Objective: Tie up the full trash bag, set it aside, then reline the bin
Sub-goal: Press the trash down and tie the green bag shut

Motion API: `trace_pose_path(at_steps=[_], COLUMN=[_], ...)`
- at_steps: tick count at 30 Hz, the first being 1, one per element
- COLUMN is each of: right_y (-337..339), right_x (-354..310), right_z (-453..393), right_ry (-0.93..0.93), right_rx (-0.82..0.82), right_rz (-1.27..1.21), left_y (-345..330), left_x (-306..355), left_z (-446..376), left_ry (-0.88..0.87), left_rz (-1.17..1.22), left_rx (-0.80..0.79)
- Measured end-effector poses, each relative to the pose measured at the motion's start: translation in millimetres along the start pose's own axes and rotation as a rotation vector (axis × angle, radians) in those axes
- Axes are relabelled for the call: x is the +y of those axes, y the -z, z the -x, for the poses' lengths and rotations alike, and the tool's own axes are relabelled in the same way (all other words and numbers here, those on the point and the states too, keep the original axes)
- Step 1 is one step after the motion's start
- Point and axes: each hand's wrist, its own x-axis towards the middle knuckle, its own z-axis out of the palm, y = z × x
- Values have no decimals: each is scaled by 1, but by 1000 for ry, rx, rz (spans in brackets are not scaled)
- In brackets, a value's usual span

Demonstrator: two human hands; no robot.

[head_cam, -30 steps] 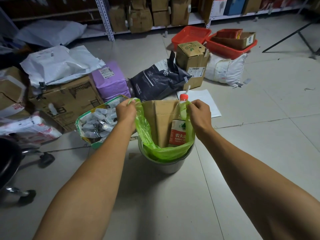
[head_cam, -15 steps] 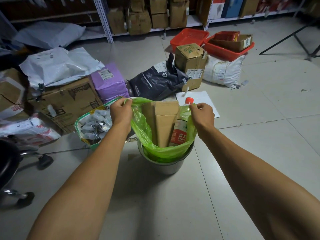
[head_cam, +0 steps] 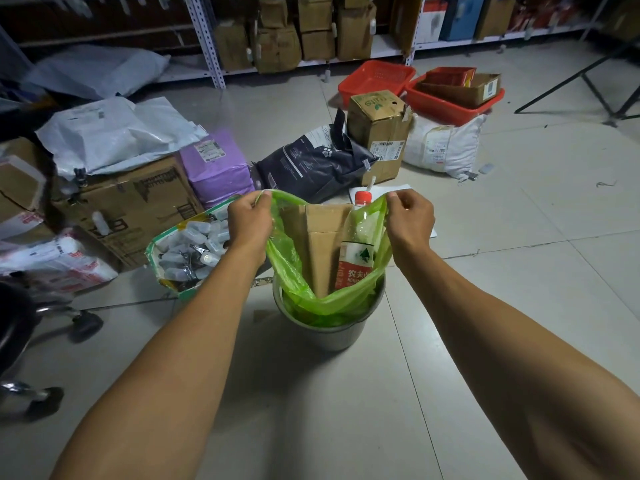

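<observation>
A green trash bag point(head_cam: 294, 271) sits in a small grey bin point(head_cam: 332, 336) on the tiled floor. Inside the bag stand a folded cardboard box point(head_cam: 323, 244) and a clear plastic bottle point(head_cam: 358, 247) with a red cap and red label. My left hand point(head_cam: 251, 223) pinches the bag's left edge and holds it up above the bin. My right hand point(head_cam: 408, 218) pinches the right edge at about the same height. The bag's mouth is stretched open between the two hands.
Left of the bin stands a woven sack of small bottles point(head_cam: 188, 247). Behind are a large carton point(head_cam: 128, 209), a purple parcel point(head_cam: 216, 168), a dark bag point(head_cam: 311, 164), a box point(head_cam: 379, 133), a white sack point(head_cam: 443, 147) and red baskets point(head_cam: 446, 105). A chair base point(head_cam: 41, 327) is at left.
Both hands have lifted the bag's edges a little higher and pulled them slightly farther apart, so more of the bag stands above the bin's rim.
</observation>
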Motion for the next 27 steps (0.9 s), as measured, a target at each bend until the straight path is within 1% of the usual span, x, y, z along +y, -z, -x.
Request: trace_pose_path(at_steps=[3,6,9,13,17,19,22,24,27], right_y=[2,2,1,0,-3,-5,-6,-6,-6], right_x=[5,9,10,9,9,10,12,15,20], right_z=[3,4,4,1,6,11,14,10,-1], right_ry=[-41,-78,-61,-36,19,31,19,24,12], right_rx=[-2,-79,-166,-233,-295,-382,-482,-479,-426], right_rz=[-65,-74,-54,-32,-3,-22,-48,-27,-8], left_y=[-4,-7,-11,-16,-28,-34,-38,-38,-39], left_x=[3,0,-4,-5,-8,-11,-16,-19,-19], left_z=[2,3,3,3,8,10,11,9,8], left_ry=[-17,-22,-16,-22,-79,-105,-118,-105,-97], left_rz=[23,32,43,12,-43,-47,-97,-119,-125], left_rx=[10,9,-21,-51,-146,-213,-234,-237,-245])
